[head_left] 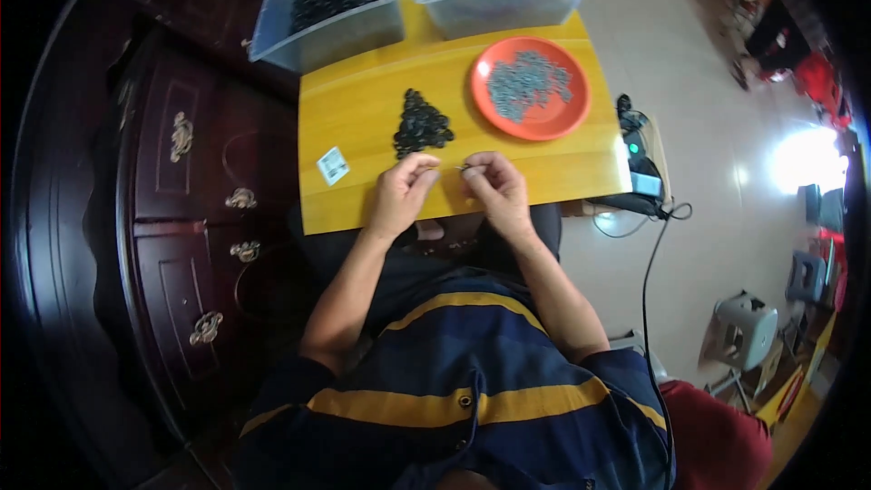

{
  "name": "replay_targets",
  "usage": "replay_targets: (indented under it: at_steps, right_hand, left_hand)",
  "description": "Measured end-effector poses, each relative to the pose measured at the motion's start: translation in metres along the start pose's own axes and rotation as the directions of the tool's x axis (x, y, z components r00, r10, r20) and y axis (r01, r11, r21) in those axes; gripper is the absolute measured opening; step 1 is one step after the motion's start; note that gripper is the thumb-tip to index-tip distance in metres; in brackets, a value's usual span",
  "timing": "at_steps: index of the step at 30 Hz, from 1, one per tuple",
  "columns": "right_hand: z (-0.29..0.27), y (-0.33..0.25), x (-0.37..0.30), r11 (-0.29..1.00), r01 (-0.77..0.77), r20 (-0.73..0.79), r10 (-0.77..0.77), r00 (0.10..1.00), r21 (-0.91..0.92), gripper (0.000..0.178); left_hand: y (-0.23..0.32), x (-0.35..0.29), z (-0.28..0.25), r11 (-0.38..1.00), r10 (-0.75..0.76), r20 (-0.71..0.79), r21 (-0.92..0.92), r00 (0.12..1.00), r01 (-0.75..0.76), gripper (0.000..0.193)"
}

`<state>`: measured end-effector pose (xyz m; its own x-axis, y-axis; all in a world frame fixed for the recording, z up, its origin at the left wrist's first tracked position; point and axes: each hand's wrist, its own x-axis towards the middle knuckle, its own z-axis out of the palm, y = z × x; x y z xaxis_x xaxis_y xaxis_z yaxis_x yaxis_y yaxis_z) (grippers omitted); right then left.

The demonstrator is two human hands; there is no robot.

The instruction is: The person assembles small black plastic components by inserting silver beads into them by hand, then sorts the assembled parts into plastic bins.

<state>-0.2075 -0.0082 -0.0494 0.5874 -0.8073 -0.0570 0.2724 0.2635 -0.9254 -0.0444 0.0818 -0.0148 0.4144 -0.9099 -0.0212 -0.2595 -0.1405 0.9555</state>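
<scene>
While both forearms reach up from the lower part of the frame, the two hands face each other just above the near edge of a yellow wooden table, at the picture's centre. The left hand has its thumb and forefinger drawn close together; whether anything sits between those tips is too small to tell. The right hand pinches thumb against forefinger, with a small dark piece showing at the tips, on the side toward the left hand. The two sets of fingertips are near each other but apart.

Just above the hands, slightly left of centre, a heap of black pieces lies directly on the tabletop. To its right, in the upper right of the table, an orange-red plate holds many small grey parts. A white printed label lies left of the heap. Along the top of the frame stand two clear plastic tubs, the left one well filled with black pieces, the right one holding only some.
</scene>
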Motion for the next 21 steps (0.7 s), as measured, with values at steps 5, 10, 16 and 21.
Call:
replay_targets:
  at_steps: [5,10,16,21]
  right_hand:
    - [0.007,-0.004,0.0,0.998,-0.054,0.019,0.053,0.998,0.032,0.014]
    - [0.009,-0.006,-0.001,0.998,-0.07,0.032,0.07,0.997,0.008,0.014]
    - [0.006,-0.004,0.001,0.997,-0.076,0.056,0.078,0.995,-0.03,0.014]
    - [0.004,-0.006,0.002,0.994,-0.082,0.092,0.089,0.992,-0.078,0.014]
  left_hand:
    - [0.004,-0.01,-0.002,0.984,-0.098,0.013,-0.148,0.995,0.098,0.015]
    - [0.007,-0.013,-0.001,0.964,-0.073,0.047,-0.253,0.996,0.082,0.022]
    - [0.003,-0.011,-0.005,0.983,0.043,0.066,-0.181,0.997,-0.031,0.026]
    - [0.012,-0.012,-0.003,0.993,0.091,0.044,-0.08,0.995,-0.087,0.027]
